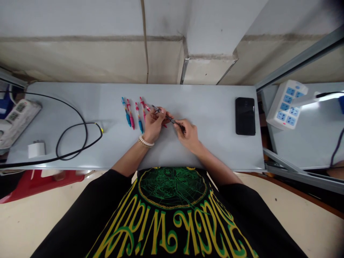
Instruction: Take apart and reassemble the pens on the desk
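Note:
A dark grey pen (170,118) is held slantwise between my two hands over the middle of the table. Closed around its upper left part is my left hand (154,125), with a pale beaded bracelet at the wrist. My right hand (187,134) pinches the pen's lower right end, with its fingers curled. Just left of my left hand lie several pink and blue pens, among them a blue pen (126,112), a pink pen (130,114) and another blue-tipped pen (139,117). More pink pens are partly hidden behind my left hand.
A black phone-like slab (245,116) lies at the table's right end. A black cable (86,125) loops over the left side, near a white charger (37,149) and a power strip (20,122). Beyond the right frame stands a white multi-socket block (287,104). A wall borders the table's far edge.

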A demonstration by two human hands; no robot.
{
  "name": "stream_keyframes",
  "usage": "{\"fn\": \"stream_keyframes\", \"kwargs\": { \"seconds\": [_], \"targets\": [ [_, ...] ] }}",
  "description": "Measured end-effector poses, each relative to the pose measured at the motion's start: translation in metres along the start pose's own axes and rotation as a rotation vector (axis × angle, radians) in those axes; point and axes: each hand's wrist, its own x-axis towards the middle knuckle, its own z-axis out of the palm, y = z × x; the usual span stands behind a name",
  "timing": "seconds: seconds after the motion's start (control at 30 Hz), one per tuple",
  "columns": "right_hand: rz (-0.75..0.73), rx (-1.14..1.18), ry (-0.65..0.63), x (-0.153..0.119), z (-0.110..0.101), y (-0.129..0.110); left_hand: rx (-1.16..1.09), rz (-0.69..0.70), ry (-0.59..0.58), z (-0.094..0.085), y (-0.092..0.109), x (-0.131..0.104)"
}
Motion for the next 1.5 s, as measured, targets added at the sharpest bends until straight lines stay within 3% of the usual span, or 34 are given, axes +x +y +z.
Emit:
{"fn": "stream_keyframes", "kwargs": {
  "seconds": [0.27, 0.53, 0.7, 0.97, 1.5],
  "targets": [
    [-0.014, 0.018, -0.023, -0.001, 0.001, -0.001, -0.121, -0.043, -0.051, 0.005, 0.008, -0.004],
    [-0.025, 0.027, 0.05, 0.0, 0.0, -0.003, -0.193, -0.151, -0.026, 0.009, 0.019, -0.006],
    [-0.054, 0.019, 0.099, 0.001, 0.001, 0.0, -0.153, -0.128, -0.058, 0.01, 0.025, -0.005],
    [-0.059, 0.021, 0.058, 0.0, 0.001, 0.0, -0.137, -0.129, -0.085, 0.012, 0.034, -0.007],
    [-0.215, -0.05, -0.057, -0.003, 0.001, 0.003, -0.309, -0.256, -0.107, 0.014, 0.047, -0.014]
  ]
}}
